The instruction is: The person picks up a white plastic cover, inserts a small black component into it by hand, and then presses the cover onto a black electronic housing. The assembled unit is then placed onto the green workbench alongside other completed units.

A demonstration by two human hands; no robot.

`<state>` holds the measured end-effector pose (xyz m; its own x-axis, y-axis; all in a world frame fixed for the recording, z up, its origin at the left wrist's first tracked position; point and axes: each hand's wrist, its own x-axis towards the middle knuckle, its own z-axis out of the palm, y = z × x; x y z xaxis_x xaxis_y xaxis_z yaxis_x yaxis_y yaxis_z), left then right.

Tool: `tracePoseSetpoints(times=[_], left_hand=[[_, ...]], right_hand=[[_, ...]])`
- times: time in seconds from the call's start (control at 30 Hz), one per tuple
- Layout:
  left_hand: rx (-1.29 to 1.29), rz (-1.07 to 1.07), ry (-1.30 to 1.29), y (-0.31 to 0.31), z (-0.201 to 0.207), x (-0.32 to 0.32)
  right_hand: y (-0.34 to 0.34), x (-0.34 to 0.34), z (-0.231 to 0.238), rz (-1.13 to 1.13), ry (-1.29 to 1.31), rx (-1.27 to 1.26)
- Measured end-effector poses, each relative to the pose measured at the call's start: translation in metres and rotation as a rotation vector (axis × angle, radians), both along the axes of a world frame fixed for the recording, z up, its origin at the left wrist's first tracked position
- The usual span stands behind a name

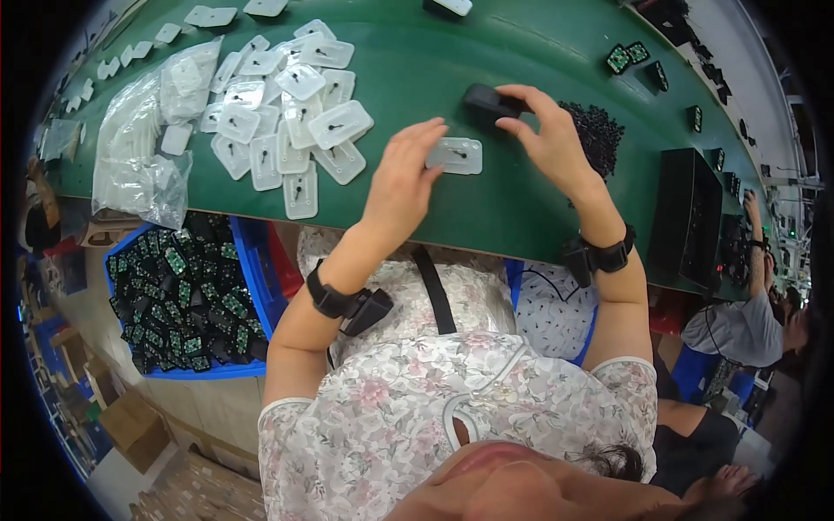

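Note:
A black plastic block-shaped housing (485,106) is at the right of the work spot, its right end between the thumb and fingers of my right hand (556,143). Just nearer to me lies a translucent white plate (458,156) with rounded corners and a small dark piece in its middle. My left hand (404,178) is at that plate's left edge, fingers stretched out and thumb apart, the thumb by the near corner. Further left, similar white plates (300,122) lie in a loose heap, many with a dark piece in the middle.
A heap of small black parts (595,139) lies beyond my right wrist. Clear plastic bags (143,130) cover the green table's (391,52) left end. A black box (682,217) stands right. Below the edge sits a blue bin (252,286) of green circuit boards. Another person (738,330) sits right.

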<state>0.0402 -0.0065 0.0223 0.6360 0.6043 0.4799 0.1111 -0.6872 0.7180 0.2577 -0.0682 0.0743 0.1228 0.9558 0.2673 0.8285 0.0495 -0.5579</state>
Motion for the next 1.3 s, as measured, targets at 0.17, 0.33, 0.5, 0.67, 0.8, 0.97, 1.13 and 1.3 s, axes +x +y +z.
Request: tracePoseSetpoints(times=[0.17,0.33,0.5,0.67,0.8,0.97,1.13,1.3], left_hand=[[-0.21,0.049,-0.079,-0.005,-0.003,-0.013],[-0.123,0.015,-0.03,-0.005,-0.001,-0.012],[0.008,0.018,0.089,-0.003,-0.002,-0.014],[0.26,0.045,0.254,0.003,-0.002,-0.018],[0.391,0.045,0.324,0.0,0.007,-0.018],[0.506,0.033,0.393,0.001,0.007,-0.017],[0.572,0.035,0.379,0.002,0.005,-0.013],[0.695,0.136,0.381,0.0,-0.003,0.006]], right_hand=[[-0.011,-0.028,0.007,0.237,0.084,0.003],[-0.01,-0.034,0.003,0.297,0.006,-0.034],[-0.011,-0.037,-0.002,0.309,-0.04,-0.032],[-0.013,-0.047,-0.007,0.272,-0.204,0.001],[-0.021,-0.045,-0.021,0.248,-0.251,0.103],[-0.023,-0.054,-0.027,0.161,-0.307,0.16],[-0.023,-0.053,-0.032,0.131,-0.242,0.202],[-0.01,-0.039,-0.02,0.205,-0.097,0.117]])
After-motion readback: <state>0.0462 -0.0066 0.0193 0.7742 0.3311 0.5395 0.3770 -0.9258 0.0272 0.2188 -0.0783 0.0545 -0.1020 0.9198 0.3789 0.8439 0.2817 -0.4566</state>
